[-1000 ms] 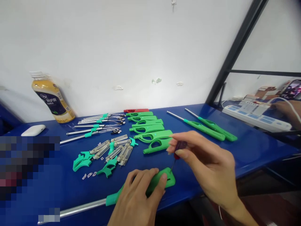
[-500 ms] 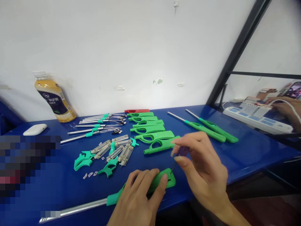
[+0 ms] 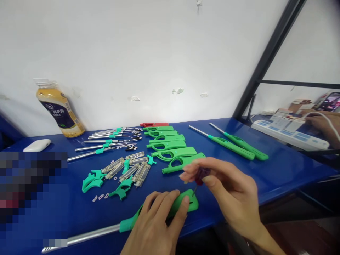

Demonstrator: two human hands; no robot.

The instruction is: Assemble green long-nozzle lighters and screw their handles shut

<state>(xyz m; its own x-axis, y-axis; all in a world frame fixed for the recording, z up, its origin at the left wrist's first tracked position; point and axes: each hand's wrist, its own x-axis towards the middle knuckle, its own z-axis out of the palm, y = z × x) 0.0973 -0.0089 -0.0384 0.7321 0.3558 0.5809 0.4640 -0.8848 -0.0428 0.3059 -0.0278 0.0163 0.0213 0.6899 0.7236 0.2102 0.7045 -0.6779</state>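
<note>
A green long-necked lighter (image 3: 193, 203) lies near the table's front edge, its metal tube reaching to the lower left. My left hand (image 3: 156, 219) is closed over its handle and presses it against the table. Between the thumb and fingers of my right hand (image 3: 231, 191) is a small screwdriver (image 3: 202, 175) with a dark purple-red grip. Its thin shaft slants down to the rounded end of the lighter's handle. Whether the tip sits in a screw is too small to tell. Just beyond, green lighter shells (image 3: 183, 163) lie in a row.
Clear fuel tanks (image 3: 142, 173), teal triggers (image 3: 92, 180) and metal tubes with wires (image 3: 106, 146) lie to the left. Two green lighters (image 3: 236, 147) lie at right. Behind stand a bottle (image 3: 60, 109), an earphone case (image 3: 37, 145) and a power strip (image 3: 289, 134).
My right hand has turned, its fingers now extending further left around the screwdriver grip. My left hand and the lighter stay in place.
</note>
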